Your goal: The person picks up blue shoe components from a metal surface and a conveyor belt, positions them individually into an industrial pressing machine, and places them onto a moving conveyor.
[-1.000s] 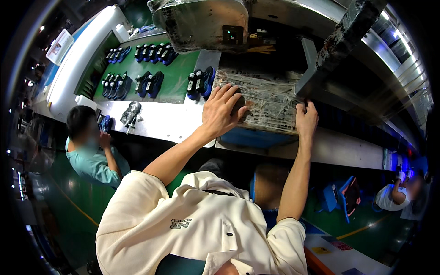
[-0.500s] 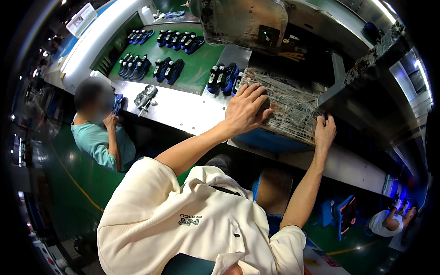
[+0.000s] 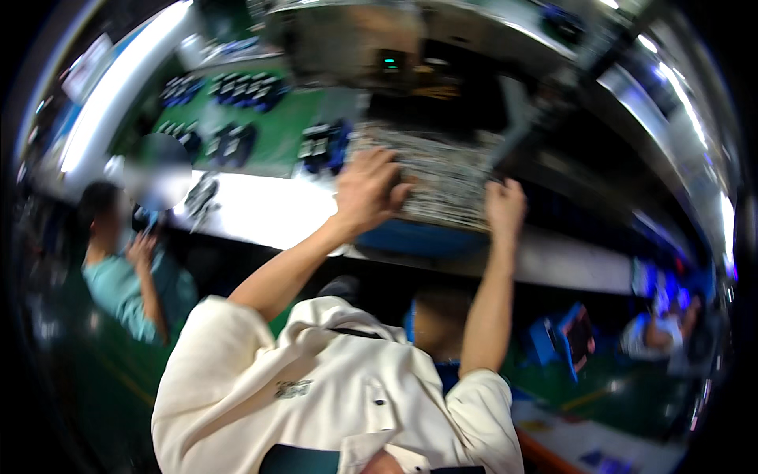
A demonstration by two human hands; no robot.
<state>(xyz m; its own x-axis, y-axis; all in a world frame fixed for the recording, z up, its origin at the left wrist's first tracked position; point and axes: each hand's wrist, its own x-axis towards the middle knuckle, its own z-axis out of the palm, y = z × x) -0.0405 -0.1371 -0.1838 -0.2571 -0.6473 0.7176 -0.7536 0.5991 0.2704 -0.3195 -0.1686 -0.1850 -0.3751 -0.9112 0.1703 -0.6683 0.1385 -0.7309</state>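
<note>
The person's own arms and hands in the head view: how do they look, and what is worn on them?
Both forearms are bare, and no glove, watch or ring can be made out on the left hand or the right hand; the picture is blurred. The loose cream-white short-sleeved shirt has wide sleeves ending above the elbows, a small dark print on the cloth and a dark button.

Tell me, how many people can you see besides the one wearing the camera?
2. One in a teal shirt sits at far left; another person sits at far right, blurred. More may be hidden.
</note>
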